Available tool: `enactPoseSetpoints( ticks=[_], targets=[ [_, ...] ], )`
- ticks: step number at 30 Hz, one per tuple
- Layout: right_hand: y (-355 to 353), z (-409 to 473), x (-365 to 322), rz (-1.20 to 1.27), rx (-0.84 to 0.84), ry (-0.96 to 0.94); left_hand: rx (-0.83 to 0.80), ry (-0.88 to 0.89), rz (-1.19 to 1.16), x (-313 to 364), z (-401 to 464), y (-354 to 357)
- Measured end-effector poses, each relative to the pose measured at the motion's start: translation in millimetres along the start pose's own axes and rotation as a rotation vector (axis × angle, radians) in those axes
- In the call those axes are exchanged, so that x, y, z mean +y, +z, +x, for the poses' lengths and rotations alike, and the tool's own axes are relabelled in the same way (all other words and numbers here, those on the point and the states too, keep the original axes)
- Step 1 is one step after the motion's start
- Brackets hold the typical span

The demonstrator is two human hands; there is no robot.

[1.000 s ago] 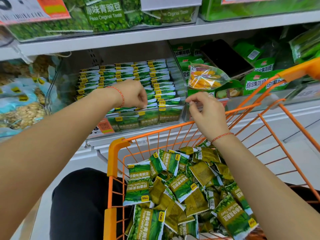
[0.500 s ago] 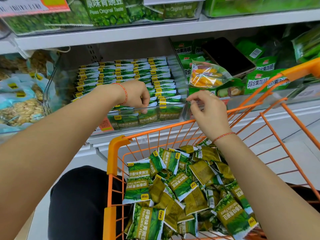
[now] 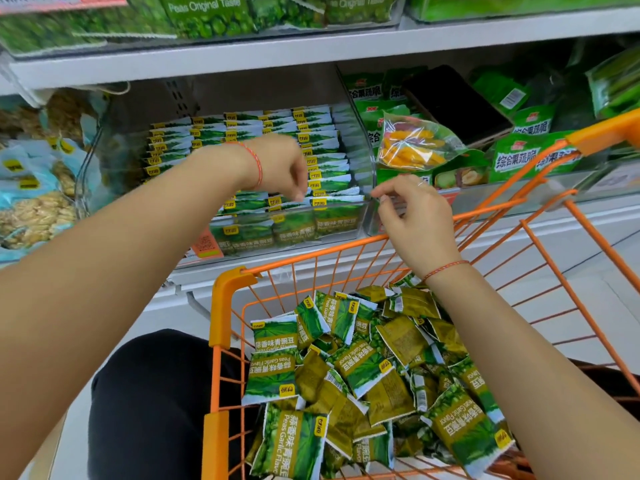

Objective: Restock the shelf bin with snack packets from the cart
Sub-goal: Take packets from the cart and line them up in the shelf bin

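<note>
Neither grip is clear: left hand (image 3: 280, 168) blurred over bin (image 3: 360, 216).

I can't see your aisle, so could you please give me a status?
Left hand over clear shelf bin, right hand beside it, both empty. Garlic pea packets in orange cart. Nothing blocking.

left hand (image 3: 282, 168) blurred, fingers unclear; cart (image 3: 221, 306) cut off below.
</note>
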State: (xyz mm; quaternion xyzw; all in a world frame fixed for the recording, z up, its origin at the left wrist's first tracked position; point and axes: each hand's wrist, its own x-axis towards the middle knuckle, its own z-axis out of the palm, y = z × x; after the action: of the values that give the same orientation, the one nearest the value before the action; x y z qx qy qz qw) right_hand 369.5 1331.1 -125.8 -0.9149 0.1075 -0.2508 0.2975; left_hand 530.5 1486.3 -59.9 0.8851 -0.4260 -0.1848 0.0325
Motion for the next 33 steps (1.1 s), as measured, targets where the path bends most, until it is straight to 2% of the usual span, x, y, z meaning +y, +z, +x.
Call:
enactPoseSetpoints(
  ticks=[3, 7, 18, 21, 25, 29, 31, 33],
  targets=[
    [0.3, 1.1, 0.2, -0.004, 0.007, -0.005, 0.054, 0.053, -0.145, 16.4, 1.8, -4.5],
    [-0.5, 0.5, 0.2, -0.01, 0.009, -0.011, 0.035, 0.084, 0.019, 26.9, 13.5, 10.2],
    [-1.1, 0.3, 0.4, 0.007, -0.009, -0.003, -0.174, 0.022, 0.102, 23.6, 42.5, 18.7],
    [-1.7, 0.3, 1.3, 0.011, -0.015, -0.016, -0.18, 0.018, 0.135, 19.4, 41.0, 16.4],
    [-0.5, 1.1, 2.2, 0.009, -0.009, -0.02, -0.069, 0.011, 0.186, 23.7, 37.0, 21.9],
    [-1.4, 0.3, 1.6, 0.013, 0.001, -0.018, -0.05, 0.002, -0.058, 17.2, 22.6, 14.7],
    [-3.5, 1.2, 0.4, 0.039, -0.023, 0.003, 0.1, -0.025, -0.191, 18.4, 8.5, 4.8],
    [-11.0, 1.7, -3.4, 0.133, -0.028, 0.047, 0.33, -0.036, -0.201, 24.1, -8.9, -2.2]
  ],
)
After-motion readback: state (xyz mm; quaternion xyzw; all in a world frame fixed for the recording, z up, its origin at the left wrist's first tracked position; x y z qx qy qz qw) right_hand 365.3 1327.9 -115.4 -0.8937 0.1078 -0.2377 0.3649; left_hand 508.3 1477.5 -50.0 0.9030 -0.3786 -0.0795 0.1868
